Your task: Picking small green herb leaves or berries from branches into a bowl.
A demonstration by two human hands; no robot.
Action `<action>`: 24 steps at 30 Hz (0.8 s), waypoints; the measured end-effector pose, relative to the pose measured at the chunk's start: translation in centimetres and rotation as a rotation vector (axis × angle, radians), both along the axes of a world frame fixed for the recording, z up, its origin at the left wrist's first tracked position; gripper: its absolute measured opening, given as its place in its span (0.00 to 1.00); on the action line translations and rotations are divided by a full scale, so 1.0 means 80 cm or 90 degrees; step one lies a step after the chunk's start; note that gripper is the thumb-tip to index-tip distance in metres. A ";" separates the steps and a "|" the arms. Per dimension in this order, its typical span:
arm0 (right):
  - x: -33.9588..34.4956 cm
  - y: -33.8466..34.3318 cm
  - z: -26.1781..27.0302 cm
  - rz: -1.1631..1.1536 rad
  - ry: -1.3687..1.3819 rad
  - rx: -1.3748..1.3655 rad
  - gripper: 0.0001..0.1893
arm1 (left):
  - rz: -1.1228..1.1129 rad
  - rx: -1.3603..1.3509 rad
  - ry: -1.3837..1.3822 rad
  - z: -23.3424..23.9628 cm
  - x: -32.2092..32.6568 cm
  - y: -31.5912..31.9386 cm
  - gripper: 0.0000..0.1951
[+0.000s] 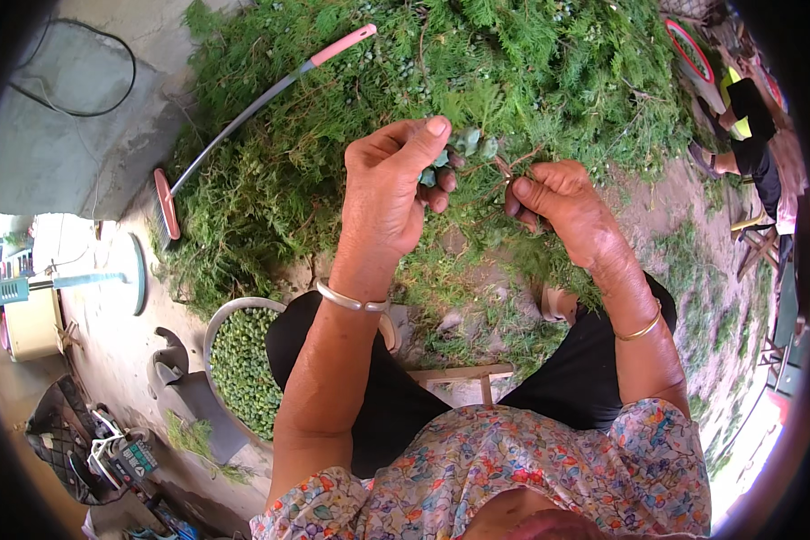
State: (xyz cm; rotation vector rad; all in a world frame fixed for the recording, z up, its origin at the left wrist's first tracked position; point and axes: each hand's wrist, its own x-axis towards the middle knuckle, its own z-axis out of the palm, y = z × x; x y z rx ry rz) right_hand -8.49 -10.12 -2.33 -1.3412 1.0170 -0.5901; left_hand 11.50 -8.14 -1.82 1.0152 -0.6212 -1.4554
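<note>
Both hands are raised over a large pile of cut arborvitae branches (297, 155). My left hand (388, 179) has its fingers curled around a few blue-green seed cones (428, 177), the thumb lying above them. More cones (471, 142) show just beyond its fingertips, on the twig side. My right hand (560, 209) pinches a brown, branching conifer twig (503, 165) between thumb and fingers. Green foliage hangs beneath that hand. Left of my knee stands a round basin (216, 320), filled with loose green cones (246, 368).
A broom (250, 104) with a pink-tipped handle leans across the pile's left side. A grey object (206, 398) lies beside the basin. Part of a wooden stool (466, 373) shows between my legs. At the far right, another person's leg (756, 155) is visible near a red-rimmed container (690, 50).
</note>
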 end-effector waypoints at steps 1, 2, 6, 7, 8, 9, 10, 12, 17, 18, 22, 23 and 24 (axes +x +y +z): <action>0.002 0.000 0.001 0.001 0.046 -0.009 0.13 | -0.013 0.007 0.011 0.001 0.000 0.000 0.12; 0.003 0.000 0.001 0.002 0.091 -0.018 0.13 | -0.014 0.007 0.011 -0.001 0.000 0.001 0.12; 0.007 0.000 -0.001 0.015 0.196 -0.109 0.12 | 0.047 -0.037 0.009 -0.005 -0.010 0.002 0.13; 0.011 0.002 0.001 0.031 0.240 -0.156 0.12 | 0.069 -0.037 0.022 -0.006 -0.015 0.002 0.14; 0.014 0.003 0.003 0.047 0.285 -0.204 0.13 | 0.069 -0.036 0.021 -0.008 -0.019 0.003 0.14; 0.016 0.005 0.002 0.047 0.285 -0.203 0.13 | 0.073 -0.050 -0.032 -0.011 -0.024 0.003 0.15; 0.018 0.007 0.002 0.042 0.273 -0.189 0.12 | 0.077 -0.063 -0.085 -0.013 -0.027 0.004 0.17; 0.017 0.007 -0.001 0.035 0.262 -0.174 0.12 | 0.073 -0.051 -0.091 -0.013 -0.029 0.004 0.18; 0.009 0.002 -0.004 0.052 0.202 -0.163 0.12 | 0.020 -0.034 -0.029 -0.007 -0.018 -0.001 0.19; 0.008 0.002 -0.003 0.051 0.202 -0.162 0.12 | 0.050 0.003 0.010 -0.005 -0.015 0.000 0.18; 0.001 0.003 -0.005 0.036 0.154 -0.099 0.13 | 0.066 0.044 0.007 -0.003 -0.008 -0.001 0.10; -0.002 0.002 -0.006 0.041 0.134 -0.087 0.13 | 0.059 0.044 -0.048 0.000 -0.007 -0.001 0.08; -0.003 0.001 -0.006 0.041 0.133 -0.086 0.13 | 0.060 0.045 -0.049 0.003 -0.004 0.000 0.08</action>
